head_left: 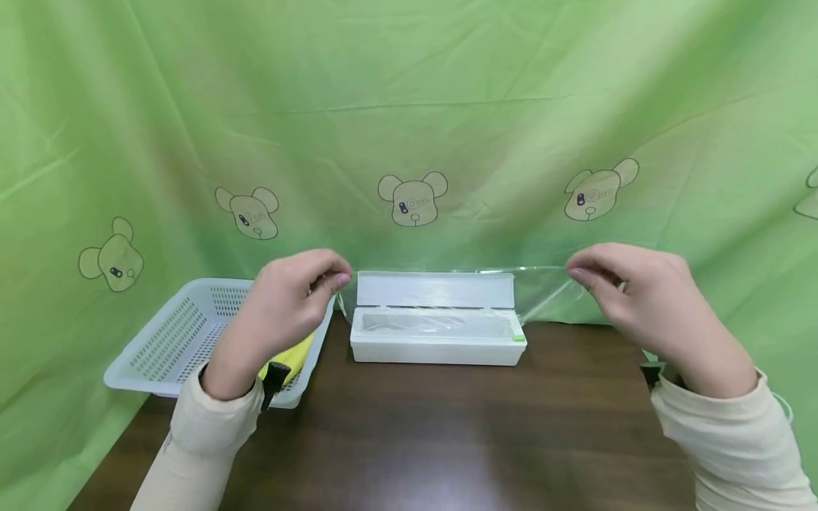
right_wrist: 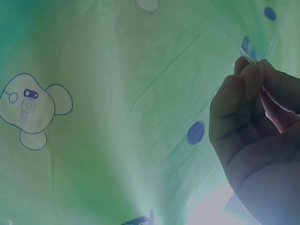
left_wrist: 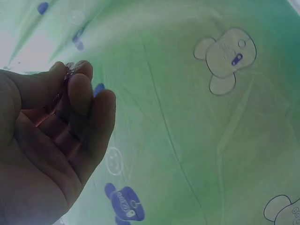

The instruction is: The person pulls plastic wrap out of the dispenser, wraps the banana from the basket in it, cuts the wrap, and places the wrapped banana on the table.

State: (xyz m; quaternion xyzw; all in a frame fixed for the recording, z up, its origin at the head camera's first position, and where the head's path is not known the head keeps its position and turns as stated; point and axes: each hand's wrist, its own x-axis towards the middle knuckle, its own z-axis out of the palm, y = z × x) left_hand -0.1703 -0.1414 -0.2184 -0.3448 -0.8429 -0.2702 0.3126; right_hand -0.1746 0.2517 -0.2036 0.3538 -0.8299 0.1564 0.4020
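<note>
A sheet of clear plastic wrap (head_left: 543, 292) stretches between my two hands, above and behind a white wrap dispenser box (head_left: 438, 353). The box stands on the table with its lid (head_left: 436, 289) raised, and the film runs down toward it. My left hand (head_left: 290, 301) pinches one corner of the film between thumb and fingertips, beside the box's left end. My right hand (head_left: 645, 309) pinches the other corner, out to the right of the box. In the wrist views, crumpled film pokes out between the fingertips of the left hand (left_wrist: 61, 131) and the right hand (right_wrist: 262, 122).
At the left, a pale blue plastic basket (head_left: 131, 362) stands on the dark wooden table (head_left: 447, 433). Something yellow (head_left: 295, 355) lies in the basket, partly hidden by my left wrist. A green curtain (head_left: 409, 106) with bear-head prints hangs behind and at the sides.
</note>
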